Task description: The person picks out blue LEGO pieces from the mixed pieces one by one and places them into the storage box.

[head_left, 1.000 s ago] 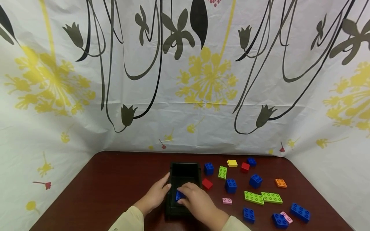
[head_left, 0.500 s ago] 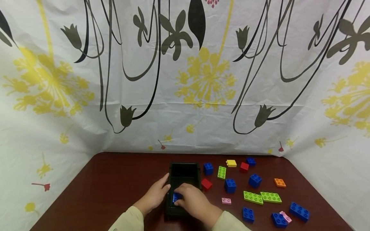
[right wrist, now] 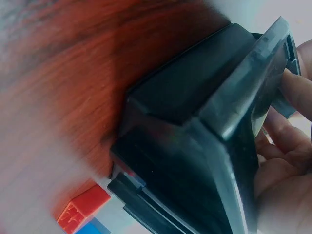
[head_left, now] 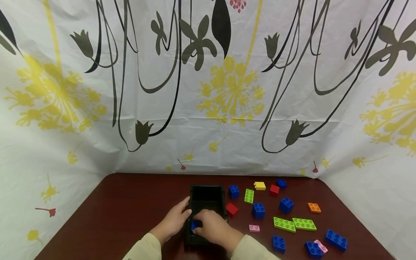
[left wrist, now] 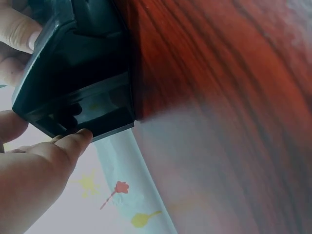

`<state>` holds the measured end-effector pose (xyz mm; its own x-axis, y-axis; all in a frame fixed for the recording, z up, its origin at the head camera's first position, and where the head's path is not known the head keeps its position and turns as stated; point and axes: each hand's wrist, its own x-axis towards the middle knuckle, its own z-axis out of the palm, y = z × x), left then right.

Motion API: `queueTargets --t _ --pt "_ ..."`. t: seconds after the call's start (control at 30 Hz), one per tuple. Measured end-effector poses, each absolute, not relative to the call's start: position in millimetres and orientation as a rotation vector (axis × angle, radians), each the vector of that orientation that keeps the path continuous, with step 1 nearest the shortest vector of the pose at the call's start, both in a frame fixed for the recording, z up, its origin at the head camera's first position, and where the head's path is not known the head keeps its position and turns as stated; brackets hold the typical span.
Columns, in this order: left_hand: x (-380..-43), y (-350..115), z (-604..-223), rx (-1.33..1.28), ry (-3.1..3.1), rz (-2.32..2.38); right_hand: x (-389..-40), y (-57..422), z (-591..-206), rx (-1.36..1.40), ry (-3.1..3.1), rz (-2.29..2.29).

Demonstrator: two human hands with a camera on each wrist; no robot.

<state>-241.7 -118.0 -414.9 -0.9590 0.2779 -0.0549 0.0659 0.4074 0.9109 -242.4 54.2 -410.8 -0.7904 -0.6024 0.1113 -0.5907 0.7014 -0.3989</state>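
While flowered cloth [head_left: 191, 141] hangs beyond the reddish-brown tabletop [head_left: 136, 202] at twelve o'clock, the right hand [head_left: 212, 227] pinches a blue brick [head_left: 194, 225] inside the black bin [head_left: 208, 194] (left hand [head_left: 174, 217], fingers unclenched, touching its nine-o'clock side).

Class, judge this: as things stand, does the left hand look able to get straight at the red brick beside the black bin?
Probably not: the black bin and right hand lie between the left hand and the red brick.
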Motion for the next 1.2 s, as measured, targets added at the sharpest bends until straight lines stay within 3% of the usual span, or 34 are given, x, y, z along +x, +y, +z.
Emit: queueTargets --t 1.2 --pt "-243 -126 -406 0.25 2.514 1.445 -260 48 -409 -0.798 2.641 -0.778"
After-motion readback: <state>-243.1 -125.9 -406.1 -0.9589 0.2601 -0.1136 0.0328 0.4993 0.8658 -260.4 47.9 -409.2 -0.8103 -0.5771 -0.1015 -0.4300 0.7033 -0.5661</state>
